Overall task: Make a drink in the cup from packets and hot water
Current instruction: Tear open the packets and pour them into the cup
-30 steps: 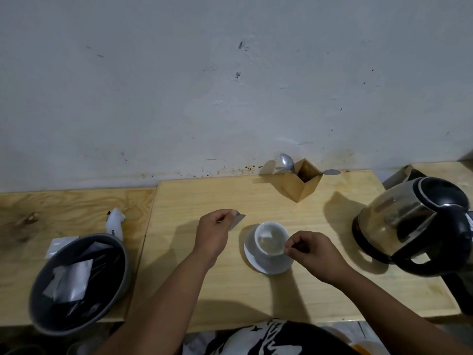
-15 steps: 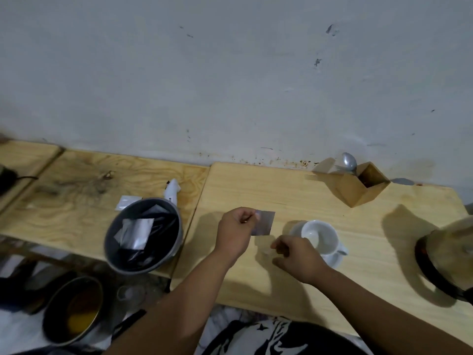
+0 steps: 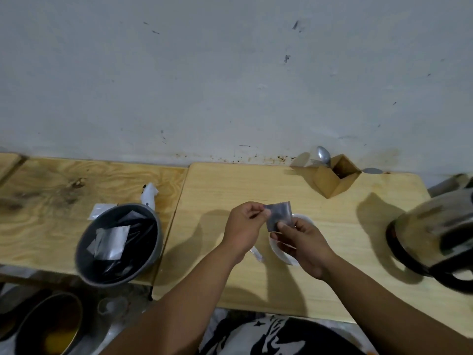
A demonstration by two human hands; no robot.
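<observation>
- Head view: the left hand (image 3: 243, 228) and right hand (image 3: 304, 243) both pinch a small grey packet (image 3: 278, 216), the left at its upper left edge, the right at its lower edge, fingers clamped on it.
- The packet hangs above the white cup (image 3: 304, 218); the hands hide most of the cup and of the saucer (image 3: 280, 252) under it.
- A thin pale strip (image 3: 256, 253) lies on the wooden table (image 3: 256, 185) beside the left wrist, possibly a torn packet piece.
- The kettle (image 3: 435, 237) is cut off by the right edge and blurred.
- A grey bin (image 3: 153, 248) at left holds crumpled wrappers.
- A spoon (image 3: 323, 155) leans behind the wooden box (image 3: 335, 179).
</observation>
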